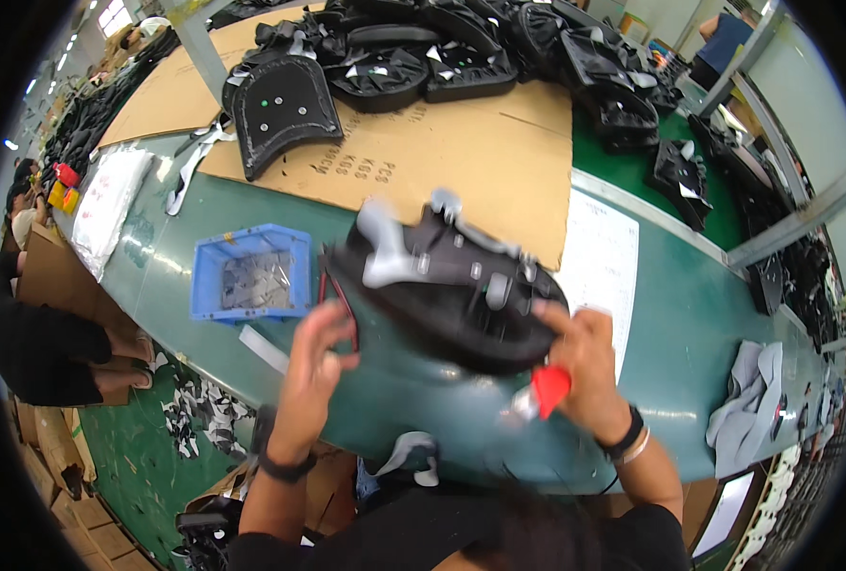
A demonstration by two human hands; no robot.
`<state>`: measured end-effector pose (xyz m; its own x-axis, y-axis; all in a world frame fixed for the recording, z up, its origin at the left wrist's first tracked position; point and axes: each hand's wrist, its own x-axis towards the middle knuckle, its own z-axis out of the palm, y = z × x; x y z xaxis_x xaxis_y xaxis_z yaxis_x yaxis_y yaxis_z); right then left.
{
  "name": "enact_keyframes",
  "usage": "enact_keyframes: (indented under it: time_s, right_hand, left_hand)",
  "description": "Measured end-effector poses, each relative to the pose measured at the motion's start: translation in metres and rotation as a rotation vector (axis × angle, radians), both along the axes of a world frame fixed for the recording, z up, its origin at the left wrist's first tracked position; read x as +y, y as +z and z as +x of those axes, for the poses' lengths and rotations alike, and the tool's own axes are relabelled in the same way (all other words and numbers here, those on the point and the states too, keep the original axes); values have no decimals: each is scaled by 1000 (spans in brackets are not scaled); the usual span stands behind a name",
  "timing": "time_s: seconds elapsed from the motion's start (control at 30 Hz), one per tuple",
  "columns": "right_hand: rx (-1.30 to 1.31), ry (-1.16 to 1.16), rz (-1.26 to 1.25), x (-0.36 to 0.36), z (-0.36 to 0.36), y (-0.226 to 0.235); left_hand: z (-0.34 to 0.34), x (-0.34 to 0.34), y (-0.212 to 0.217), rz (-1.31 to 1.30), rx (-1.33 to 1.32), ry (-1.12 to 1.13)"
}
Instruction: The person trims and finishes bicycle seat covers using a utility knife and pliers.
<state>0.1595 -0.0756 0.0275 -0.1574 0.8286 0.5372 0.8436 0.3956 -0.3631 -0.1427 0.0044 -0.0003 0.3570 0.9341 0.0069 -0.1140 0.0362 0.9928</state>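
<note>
On the green table in front of me lies a black padded cushion part [461, 314], blurred, with pale strips and small metal pieces on its upper face. My left hand [313, 366] is off the cushion's left end, fingers spread and holding nothing. A thin tool with red handles [339, 297] lies between that hand and the cushion. At the right end, my right hand [587, 366] has its fingers closed round a red-handled tool [550, 388], whose pale end is smeared by motion. The fingertips of this hand are close to the cushion; I cannot tell whether they touch.
A blue bin [251, 276] of small flat metal pieces stands at left. Flat cardboard [480, 171] bears a black backrest panel [285, 112] and a heap of cushions. Printed paper [599, 266] and grey cloth [746, 404] lie at right. Metal posts [194, 52] rise beyond.
</note>
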Motion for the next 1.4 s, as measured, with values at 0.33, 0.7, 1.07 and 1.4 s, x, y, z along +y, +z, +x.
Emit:
enact_keyframes:
  time_s: [0.33,0.7,1.07,1.4]
  right_hand:
    - [964,-599,-742,-147,5,-6]
    - [189,-331,-581,-134,16,3]
    - [-114,-117,-909,-106,16,18]
    - [58,-265,-1078,-191,2,34]
  left_hand:
    - [27,-38,-19,694,770,-249]
    - [127,-64,-11,1121,575,-706]
    - [135,-59,-21,900,400,-654]
    - [136,-26,1,539,191,-1093]
